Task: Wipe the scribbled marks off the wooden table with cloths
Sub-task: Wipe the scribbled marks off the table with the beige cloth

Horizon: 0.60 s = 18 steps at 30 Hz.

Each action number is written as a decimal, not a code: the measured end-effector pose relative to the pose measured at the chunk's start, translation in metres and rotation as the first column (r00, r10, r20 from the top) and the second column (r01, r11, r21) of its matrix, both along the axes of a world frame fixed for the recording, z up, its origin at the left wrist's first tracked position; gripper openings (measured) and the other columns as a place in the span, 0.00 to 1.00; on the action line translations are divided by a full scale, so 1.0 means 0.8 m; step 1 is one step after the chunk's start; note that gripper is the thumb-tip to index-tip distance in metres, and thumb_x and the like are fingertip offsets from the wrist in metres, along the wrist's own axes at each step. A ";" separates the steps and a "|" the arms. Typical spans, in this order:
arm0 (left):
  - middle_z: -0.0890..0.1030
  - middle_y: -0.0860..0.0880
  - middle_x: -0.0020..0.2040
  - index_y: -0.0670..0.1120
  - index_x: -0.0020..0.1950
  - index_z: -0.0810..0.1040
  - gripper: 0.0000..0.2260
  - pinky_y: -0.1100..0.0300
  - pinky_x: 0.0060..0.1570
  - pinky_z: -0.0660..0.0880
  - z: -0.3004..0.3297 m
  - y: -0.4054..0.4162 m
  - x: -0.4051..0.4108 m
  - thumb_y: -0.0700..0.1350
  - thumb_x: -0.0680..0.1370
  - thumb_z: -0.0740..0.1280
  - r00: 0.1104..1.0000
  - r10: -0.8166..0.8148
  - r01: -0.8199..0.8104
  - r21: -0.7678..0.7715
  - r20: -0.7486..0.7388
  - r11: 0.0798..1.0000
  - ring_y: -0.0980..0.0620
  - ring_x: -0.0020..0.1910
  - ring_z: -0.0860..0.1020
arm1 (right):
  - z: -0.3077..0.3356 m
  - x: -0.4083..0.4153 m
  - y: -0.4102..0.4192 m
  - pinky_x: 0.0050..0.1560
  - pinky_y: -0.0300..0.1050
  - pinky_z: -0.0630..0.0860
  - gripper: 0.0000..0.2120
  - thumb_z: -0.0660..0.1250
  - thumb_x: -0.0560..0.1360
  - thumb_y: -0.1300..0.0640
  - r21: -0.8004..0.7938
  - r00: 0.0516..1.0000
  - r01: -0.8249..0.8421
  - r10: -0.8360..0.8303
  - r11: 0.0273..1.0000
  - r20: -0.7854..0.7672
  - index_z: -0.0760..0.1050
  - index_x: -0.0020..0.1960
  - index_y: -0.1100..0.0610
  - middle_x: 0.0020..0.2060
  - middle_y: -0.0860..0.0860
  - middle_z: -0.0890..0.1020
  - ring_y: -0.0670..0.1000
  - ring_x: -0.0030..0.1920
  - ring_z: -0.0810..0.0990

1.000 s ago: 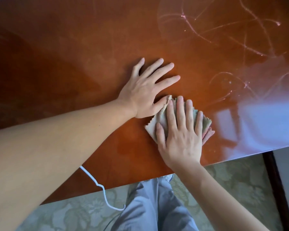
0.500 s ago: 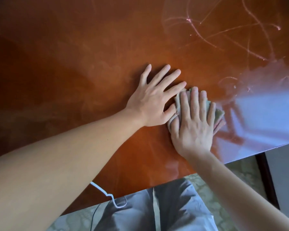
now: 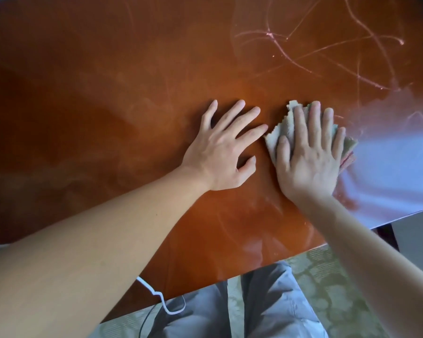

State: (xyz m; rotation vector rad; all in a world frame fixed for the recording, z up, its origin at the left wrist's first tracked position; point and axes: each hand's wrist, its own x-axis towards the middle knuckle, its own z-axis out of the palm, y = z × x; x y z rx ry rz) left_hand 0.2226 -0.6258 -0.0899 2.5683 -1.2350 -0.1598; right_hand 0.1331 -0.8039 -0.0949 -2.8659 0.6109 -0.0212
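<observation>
A glossy reddish-brown wooden table (image 3: 108, 93) fills most of the view. Pale pink scribbled marks (image 3: 327, 42) cross its far right part. My right hand (image 3: 308, 157) lies flat with straight fingers on a folded grey-green cloth (image 3: 285, 128), pressing it to the table just below the marks. A pinkish layer of the cloth shows at its right edge. My left hand (image 3: 227, 147) rests flat on the bare wood, fingers spread, just left of the cloth and apart from it.
The table's near edge (image 3: 254, 267) runs diagonally across the bottom. Below it are my grey trousers (image 3: 261, 306), a patterned green floor (image 3: 332, 276) and a white cord (image 3: 161, 298). Bright window glare (image 3: 396, 167) covers the table's right corner.
My right hand has slid the cloth to the right and away from me, toward the scribbles. A gap has opened between the cloth and my left hand, which stays flat.
</observation>
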 end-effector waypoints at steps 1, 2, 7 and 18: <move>0.66 0.48 0.80 0.51 0.75 0.73 0.26 0.34 0.77 0.50 0.000 0.000 0.000 0.57 0.78 0.61 1.000 0.002 -0.002 -0.010 0.000 1.000 0.45 0.81 0.59 | 0.000 -0.004 0.014 0.81 0.62 0.43 0.29 0.48 0.84 0.45 0.002 1.000 -0.017 0.017 1.000 0.000 0.55 0.83 0.53 0.83 0.55 0.54 0.58 0.83 0.48; 0.66 0.48 0.80 0.50 0.74 0.74 0.25 0.34 0.77 0.50 0.000 -0.001 0.000 0.56 0.79 0.61 1.000 0.007 -0.007 -0.021 -0.004 1.000 0.45 0.81 0.59 | -0.001 -0.010 0.027 0.81 0.61 0.42 0.29 0.48 0.85 0.45 0.002 0.999 -0.050 0.050 0.999 -0.002 0.55 0.83 0.54 0.83 0.55 0.54 0.59 0.83 0.48; 0.64 0.50 0.81 0.51 0.76 0.71 0.24 0.36 0.78 0.49 0.009 0.002 0.005 0.54 0.80 0.61 0.997 -0.018 0.019 0.018 -0.069 1.000 0.47 0.82 0.57 | -0.002 -0.032 0.027 0.81 0.62 0.45 0.30 0.50 0.85 0.44 -0.002 0.966 -0.260 0.260 0.966 -0.019 0.55 0.83 0.55 0.82 0.55 0.55 0.58 0.83 0.49; 0.54 0.50 0.84 0.58 0.82 0.58 0.28 0.33 0.78 0.46 0.003 0.081 0.090 0.63 0.82 0.49 0.962 0.262 -0.273 0.213 0.079 0.938 0.43 0.83 0.51 | 0.001 0.037 0.038 0.81 0.61 0.42 0.31 0.46 0.83 0.43 0.027 0.999 -0.039 0.040 0.999 -0.034 0.53 0.83 0.53 0.83 0.54 0.52 0.58 0.83 0.46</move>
